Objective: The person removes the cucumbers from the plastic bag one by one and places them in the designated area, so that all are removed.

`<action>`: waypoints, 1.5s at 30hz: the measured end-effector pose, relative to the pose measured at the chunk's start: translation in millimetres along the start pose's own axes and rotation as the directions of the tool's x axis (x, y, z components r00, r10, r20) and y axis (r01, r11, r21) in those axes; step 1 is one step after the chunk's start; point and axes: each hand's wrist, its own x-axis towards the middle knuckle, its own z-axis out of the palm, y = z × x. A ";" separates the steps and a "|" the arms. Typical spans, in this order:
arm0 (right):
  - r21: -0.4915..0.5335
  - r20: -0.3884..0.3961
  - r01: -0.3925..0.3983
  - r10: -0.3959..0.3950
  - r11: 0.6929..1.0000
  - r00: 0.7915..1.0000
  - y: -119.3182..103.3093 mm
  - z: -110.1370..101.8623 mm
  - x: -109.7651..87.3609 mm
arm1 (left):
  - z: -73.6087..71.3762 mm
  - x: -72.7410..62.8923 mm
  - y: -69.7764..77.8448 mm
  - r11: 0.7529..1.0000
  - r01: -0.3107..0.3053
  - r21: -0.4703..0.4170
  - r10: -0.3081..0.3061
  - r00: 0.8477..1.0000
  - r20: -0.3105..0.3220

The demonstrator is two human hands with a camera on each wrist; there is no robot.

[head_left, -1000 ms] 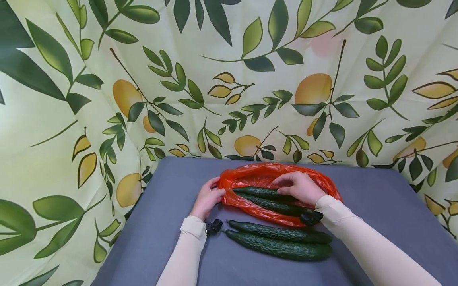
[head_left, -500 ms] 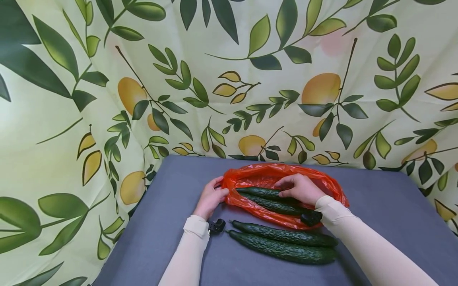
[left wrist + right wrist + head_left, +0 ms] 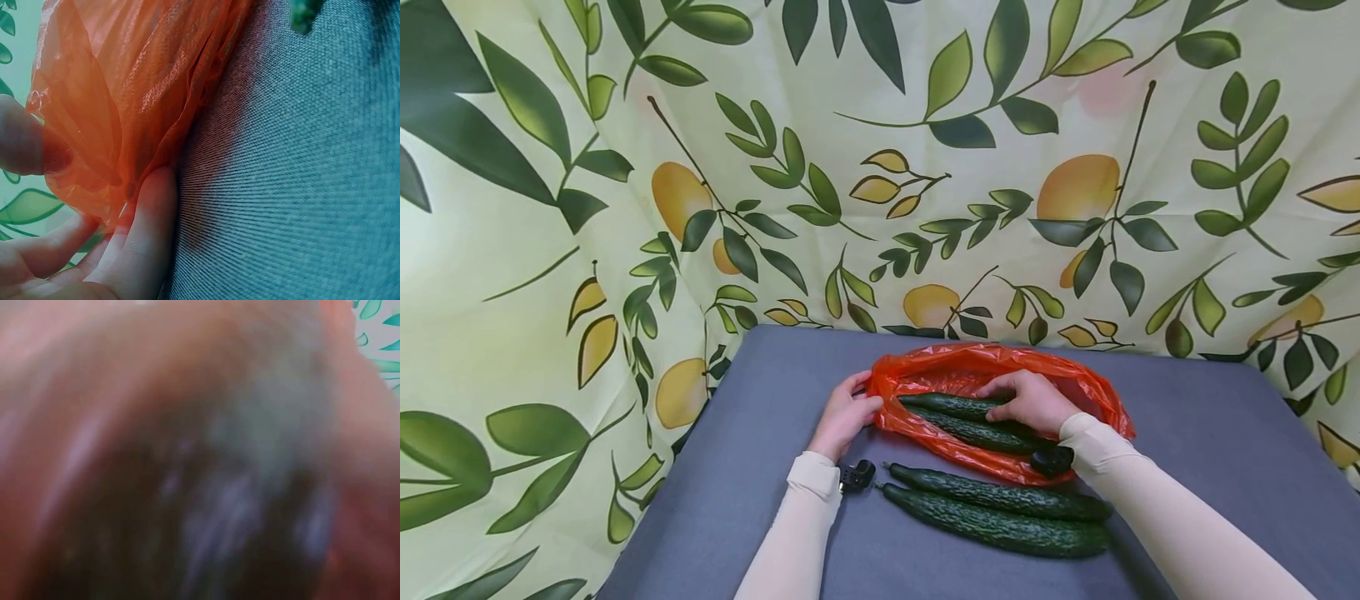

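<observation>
A thin red plastic bag lies on its side, its mouth spread wide. Inside it are two dark green cucumbers, a rear one and a front one, side by side. My left hand holds the bag's left end, thumb and fingers on the crumpled film. Reaching into the mouth, my right hand grips the rear cucumber near its right part, which the hand covers. The right wrist view is blurred, with a dark cucumber surface close to the lens.
Two more cucumbers, one behind and one in front, lie in front of the bag on the grey-covered table. A leaf-and-fruit patterned cloth hangs behind and at the sides.
The whole scene has shifted slightly right in the head view. Both hands keep their places on the bag and the rear cucumber, with the right fingers barely changed.
</observation>
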 end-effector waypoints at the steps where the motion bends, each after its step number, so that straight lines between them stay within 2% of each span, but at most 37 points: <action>1: -0.001 0.000 -0.001 0.001 1.000 1.000 0.2 0.2 0.2 | 0.4 -0.1 0.0 1.000 0.002 -0.001 -0.002 1.000 -0.001; 11: 0.005 0.008 -0.029 0.029 1.000 1.000 -1.8 1.6 0.8 | 0.3 0.7 -0.6 1.000 -0.001 -0.005 0.001 1.000 0.003; 20: 0.001 0.010 -0.015 0.015 1.000 1.000 0.0 2.8 -1.8 | 0.9 -0.2 -2.9 1.000 -0.008 0.000 0.008 1.000 0.005; 33: -0.014 -0.026 0.003 -0.004 1.000 1.000 -7.2 -14.2 -10.1 | -0.4 1.2 -3.0 1.000 -0.006 -0.010 0.006 1.000 -0.002; 38: -0.006 -0.030 -0.002 0.001 1.000 1.000 -7.9 -16.0 -10.6 | 0.2 2.5 -5.1 1.000 -0.013 -0.019 0.013 1.000 -0.002; 45: -0.033 -0.052 0.008 -0.010 0.999 0.999 -20.1 -16.6 -12.4 | 0.8 1.5 -2.8 1.000 -0.010 -0.022 0.010 1.000 0.001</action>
